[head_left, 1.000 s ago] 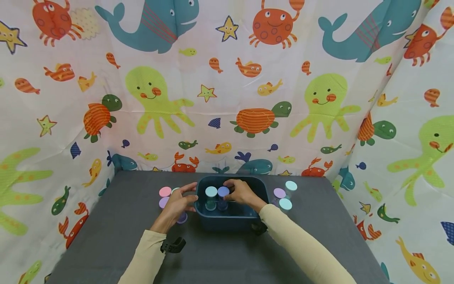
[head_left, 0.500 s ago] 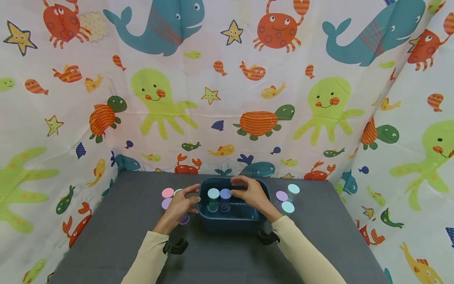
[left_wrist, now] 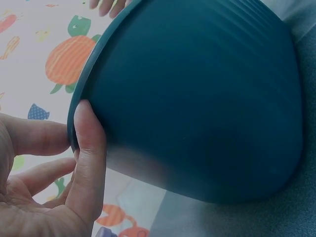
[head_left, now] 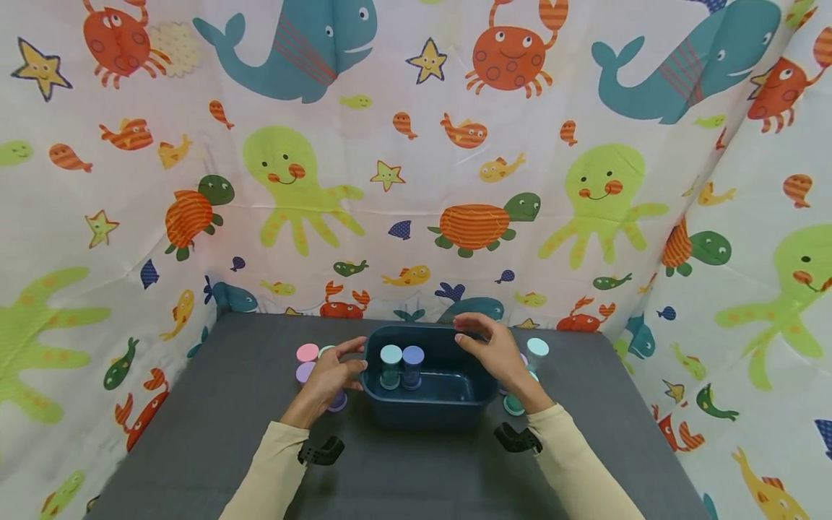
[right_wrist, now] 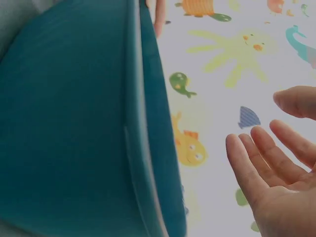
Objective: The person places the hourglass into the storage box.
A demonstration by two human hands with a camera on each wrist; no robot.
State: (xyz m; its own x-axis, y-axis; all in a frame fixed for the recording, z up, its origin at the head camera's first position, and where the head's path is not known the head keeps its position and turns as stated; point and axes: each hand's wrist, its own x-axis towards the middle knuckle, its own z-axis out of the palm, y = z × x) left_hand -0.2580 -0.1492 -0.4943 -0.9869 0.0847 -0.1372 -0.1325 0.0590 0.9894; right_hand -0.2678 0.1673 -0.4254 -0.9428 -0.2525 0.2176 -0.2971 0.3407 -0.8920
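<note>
A dark teal plastic bin (head_left: pixel 429 416) stands on the grey table. Inside, at its left end, two small clear jars stand upright side by side: a jar with a pale blue lid (head_left: pixel 391 354) and one with a purple lid (head_left: pixel 412 355). My left hand (head_left: pixel 328 379) pinches the bin's left rim; the left wrist view shows thumb and fingers of the hand (left_wrist: pixel 84 173) on both sides of the bin's edge (left_wrist: pixel 187 98). Over the bin's right end my right hand (head_left: pixel 499 354) hovers with nothing in it. In the right wrist view its fingers (right_wrist: pixel 249 177) are spread, apart from the bin (right_wrist: pixel 74 123).
Left of the bin are several more lidded jars, among them a pink-lidded jar (head_left: pixel 308 352) and a purple-lidded one (head_left: pixel 305 373), partly behind my hand. More stand at the right, including a pale blue-lidded jar (head_left: pixel 537 348). A patterned curtain (head_left: pixel 416 217) rises behind the table.
My right hand has let go of the purple-lidded jar in the bin and moved right, over the bin's right end. The left hand stays on the rim.
</note>
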